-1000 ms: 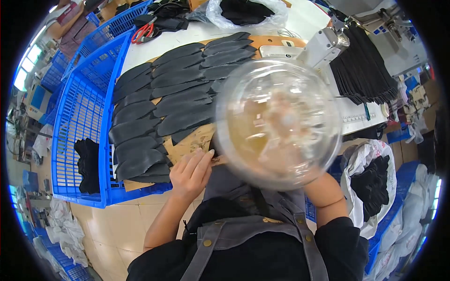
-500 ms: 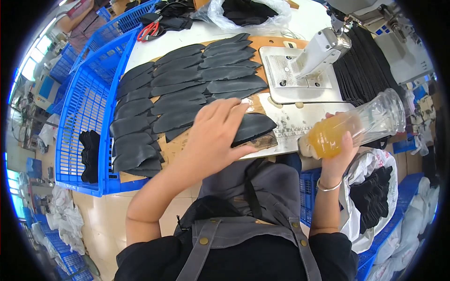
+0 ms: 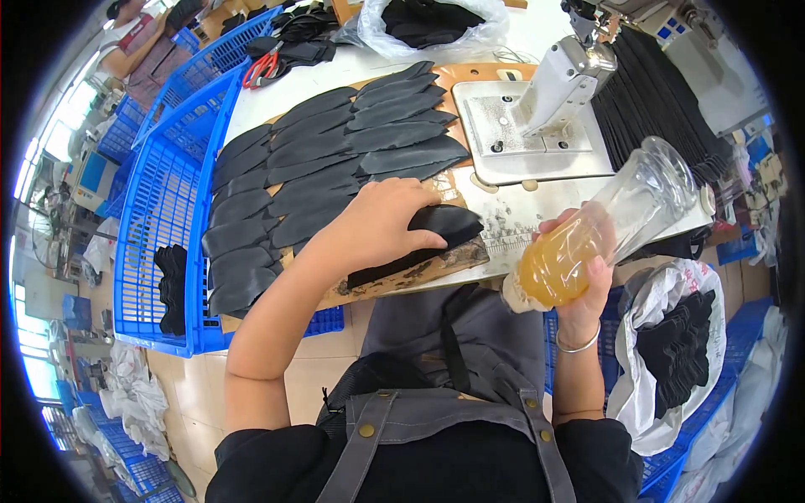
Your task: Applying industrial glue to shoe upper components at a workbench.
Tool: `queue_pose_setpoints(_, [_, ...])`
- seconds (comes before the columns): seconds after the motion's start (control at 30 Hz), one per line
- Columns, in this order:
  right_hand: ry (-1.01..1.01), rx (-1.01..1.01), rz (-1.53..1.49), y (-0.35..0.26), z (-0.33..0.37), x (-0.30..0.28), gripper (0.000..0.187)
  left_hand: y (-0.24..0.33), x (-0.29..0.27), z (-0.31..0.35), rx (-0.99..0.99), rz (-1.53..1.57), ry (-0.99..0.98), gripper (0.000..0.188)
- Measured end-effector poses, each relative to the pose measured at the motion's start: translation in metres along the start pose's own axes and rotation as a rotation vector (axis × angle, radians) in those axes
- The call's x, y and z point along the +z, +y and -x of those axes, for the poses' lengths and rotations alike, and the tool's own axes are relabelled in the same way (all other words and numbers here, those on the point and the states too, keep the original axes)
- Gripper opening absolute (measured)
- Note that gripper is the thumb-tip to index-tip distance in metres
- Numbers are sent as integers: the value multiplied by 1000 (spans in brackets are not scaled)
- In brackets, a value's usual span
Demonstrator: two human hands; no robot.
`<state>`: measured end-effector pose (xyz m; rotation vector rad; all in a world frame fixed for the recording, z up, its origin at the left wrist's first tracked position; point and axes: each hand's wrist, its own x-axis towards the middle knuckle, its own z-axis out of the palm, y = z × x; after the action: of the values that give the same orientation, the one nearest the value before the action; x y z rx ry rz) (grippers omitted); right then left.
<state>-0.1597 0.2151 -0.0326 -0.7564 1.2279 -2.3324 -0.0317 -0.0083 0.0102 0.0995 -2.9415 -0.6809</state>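
My right hand (image 3: 587,281) is wrapped round a clear plastic bottle (image 3: 563,258) with amber liquid in it. The bottle is tilted, its base up to the right and its narrow, pale, crusted end low on the left, just off the table's front edge. My left hand (image 3: 377,222) lies over a black leaf-shaped piece (image 3: 449,225) at the board's near edge, thumb on the near side and fingers on the far side. Overlapping rows of similar black pieces (image 3: 314,147) cover the brown board (image 3: 419,270) beyond it and to the left.
A white sewing machine (image 3: 553,92) stands at the back right, beside stacked black strips (image 3: 658,109). Blue crates (image 3: 194,251) line the left, near red-handled scissors (image 3: 264,67). A plastic bag (image 3: 369,29) sits at the back; a white sack (image 3: 629,402) of black pieces is lower right.
The bottle has moved left and nearer to me, tilting more steeply. My left fingers have drawn in around the black piece. The whole view has shifted slightly.
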Motion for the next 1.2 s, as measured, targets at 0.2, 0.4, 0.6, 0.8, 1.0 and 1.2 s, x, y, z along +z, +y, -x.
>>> queue_pose_setpoints(0.2, [-172,244,-326,12,-1,31,75,1,5,8,-124,185,124,32])
queue_pose_setpoints(0.4, [-217,233,-232,30,-3,47,70,-9,-6,34,-158,384,346,23])
queue_pose_setpoints(0.6, [-284,252,-176,29,-5,43,73,-48,-75,93,-542,584,858,22])
queue_pose_setpoints(0.8, [-270,260,-203,27,-2,46,71,-81,-66,71,-279,-476,1017,16])
queue_pose_setpoints(1.0, [-268,261,-200,20,0,43,70,-99,-34,56,-251,-435,853,16])
queue_pose_setpoints(1.2, [-260,268,-219,19,1,44,71,-117,-90,81,-533,90,1009,22])
